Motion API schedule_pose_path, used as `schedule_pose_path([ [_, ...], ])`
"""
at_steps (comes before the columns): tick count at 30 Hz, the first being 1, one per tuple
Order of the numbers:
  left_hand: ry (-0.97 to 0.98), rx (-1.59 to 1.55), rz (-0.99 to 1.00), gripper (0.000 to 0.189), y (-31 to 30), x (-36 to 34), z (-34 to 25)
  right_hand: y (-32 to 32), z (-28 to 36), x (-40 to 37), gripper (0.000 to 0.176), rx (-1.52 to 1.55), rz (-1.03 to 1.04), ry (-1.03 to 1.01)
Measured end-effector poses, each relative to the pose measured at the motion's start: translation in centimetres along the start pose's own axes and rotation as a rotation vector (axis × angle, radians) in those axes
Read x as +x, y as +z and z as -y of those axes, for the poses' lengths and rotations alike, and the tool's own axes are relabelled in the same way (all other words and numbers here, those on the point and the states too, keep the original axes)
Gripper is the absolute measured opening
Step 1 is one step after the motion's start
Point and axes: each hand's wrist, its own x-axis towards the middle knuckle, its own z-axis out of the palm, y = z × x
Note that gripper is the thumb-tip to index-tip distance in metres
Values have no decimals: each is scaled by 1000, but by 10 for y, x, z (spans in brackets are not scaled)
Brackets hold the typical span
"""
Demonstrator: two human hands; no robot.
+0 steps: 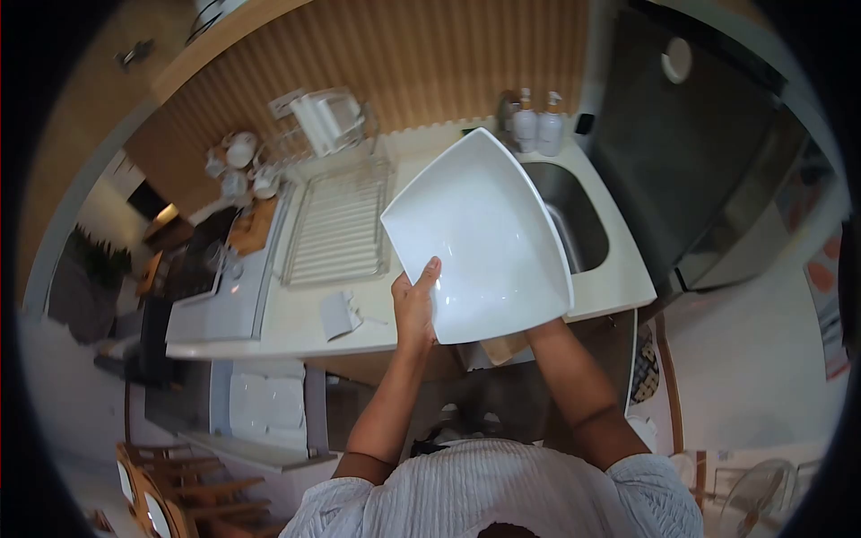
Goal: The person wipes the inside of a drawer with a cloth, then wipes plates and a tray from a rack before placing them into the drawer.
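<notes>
A large white square bowl [484,233] is held up over the counter's front edge, its inside facing me. My left hand [416,307] grips its lower left rim, thumb on the inner face and fingers behind. Beneath the bowl's lower right edge is my right hand [542,326]; the bowl hides its fingers. Partly behind the bowl lies the steel sink [578,224]. A wire dish rack [339,220] stands on the counter to the left, with white dishes [327,121] upright at its back.
White cups [240,151] hang at the back left. Two pump bottles [538,125] stand behind the sink. A small white packet [339,314] lies near the counter's front edge. Below, an open drawer [267,403] holds white plates. A dark fridge [691,134] stands right.
</notes>
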Motion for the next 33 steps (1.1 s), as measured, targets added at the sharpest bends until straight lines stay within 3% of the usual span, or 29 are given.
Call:
schedule_pose_path([
  [4,244,-3,-261,24,-29,-13,-1,16,-27,-34,49,74,41,63],
  [7,429,-29,-397,26,-41,-36,-12,41,-31,-53,41,311,28,164],
  [9,541,44,-572,28,-50,-53,-16,51,-45,-61,36,-240,43,40],
  [14,611,254,-506,30,-110,-124,-31,78,-72,-70,22,-373,-8,112],
  [16,394,374,-615,31,-139,-172,-67,95,-76,-82,23,-460,86,166],
  [17,606,429,-577,36,-166,-183,-75,102,-82,-91,23,-550,166,216],
  [19,359,607,-418,41,-208,-228,-93,121,-106,-110,24,-627,201,225],
  [20,350,609,-439,41,-223,-254,-104,134,-117,-122,24,-663,245,249],
  [22,219,434,-201,42,-251,-299,-125,161,-141,-149,27,-717,311,312],
  [27,51,206,-324,34,-324,-387,-133,219,-207,-214,35,-986,514,368],
  [30,249,289,-567,29,-360,-420,-103,249,-248,-253,43,-1287,497,-158],
  [31,255,284,-576,29,-366,-428,-99,264,-257,-270,43,-1286,510,-160],
  [33,312,243,-687,27,-378,-441,-93,291,-271,-306,42,-1414,518,-829],
])
